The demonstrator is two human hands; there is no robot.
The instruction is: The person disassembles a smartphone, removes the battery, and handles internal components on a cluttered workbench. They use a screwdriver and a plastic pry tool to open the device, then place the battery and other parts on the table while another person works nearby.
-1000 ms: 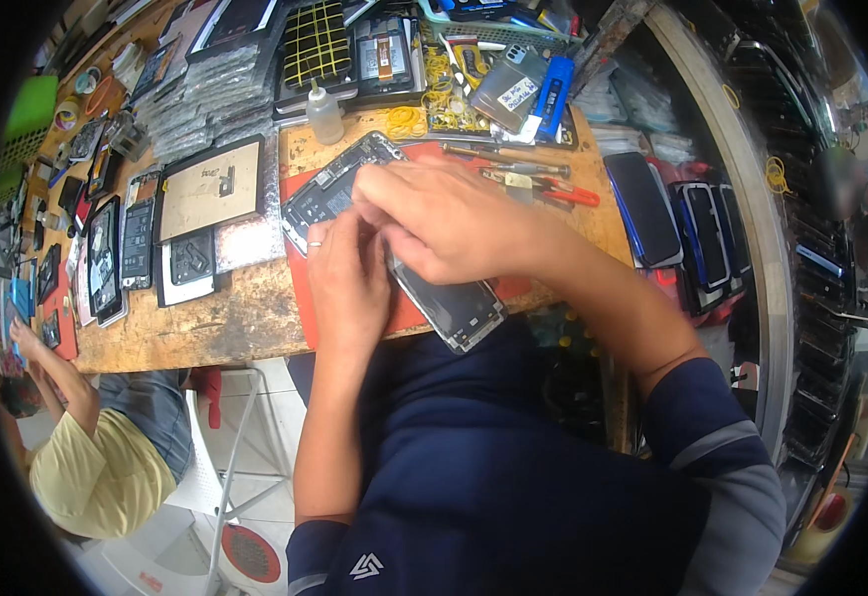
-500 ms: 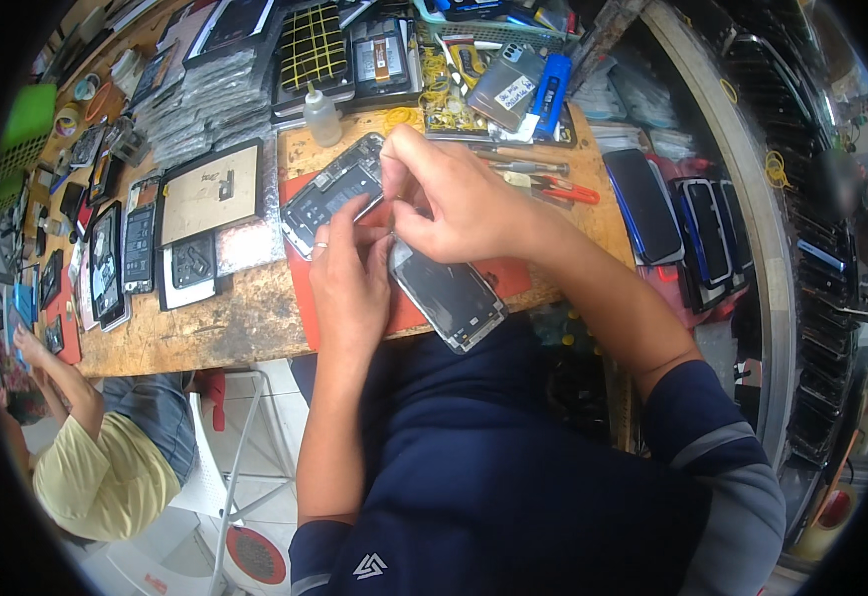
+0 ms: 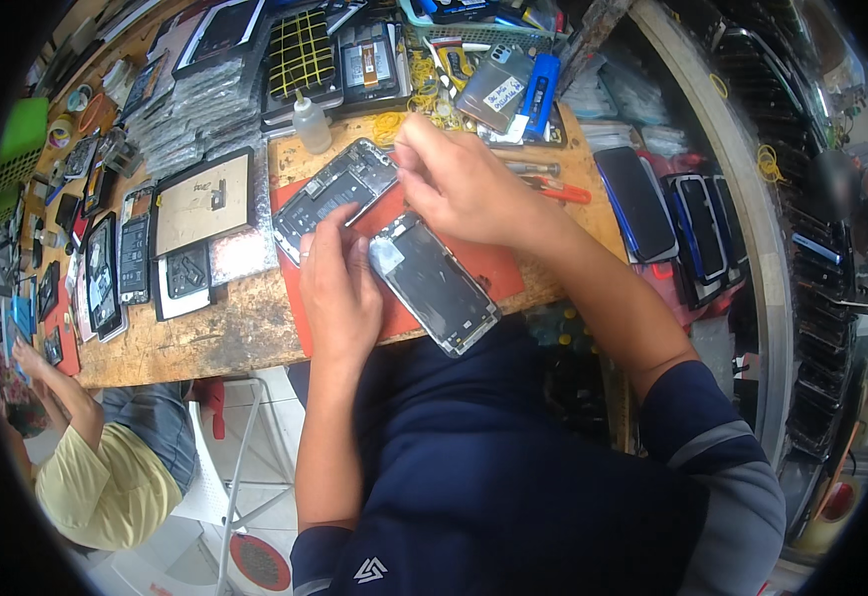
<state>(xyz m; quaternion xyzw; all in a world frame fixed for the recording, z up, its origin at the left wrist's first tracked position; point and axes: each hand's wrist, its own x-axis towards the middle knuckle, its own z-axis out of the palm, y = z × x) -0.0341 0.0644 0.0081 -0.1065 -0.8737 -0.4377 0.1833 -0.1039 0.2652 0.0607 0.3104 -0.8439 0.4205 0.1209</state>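
An opened phone body, its battery and inner parts showing, lies tilted on a red-orange mat. Next to it a detached phone screen lies back side up, its lower end reaching past the table edge. My left hand is closed at the screen's upper left edge, thumb against that corner, while a fingertip rests over the phone body. At the phone body's right end, my right hand has its fingers pinched together; whatever is between them is hidden.
A clear dropper bottle stands behind the phone body. Orange-handled pliers lie to the right. Opened phones and a tan-topped tray fill the left. Phones are stacked at right. Another person sits at the left.
My right hand has left the screen's top edge and moved up to the phone body's right end. The screen's upper part is now uncovered. My left hand has shifted slightly.
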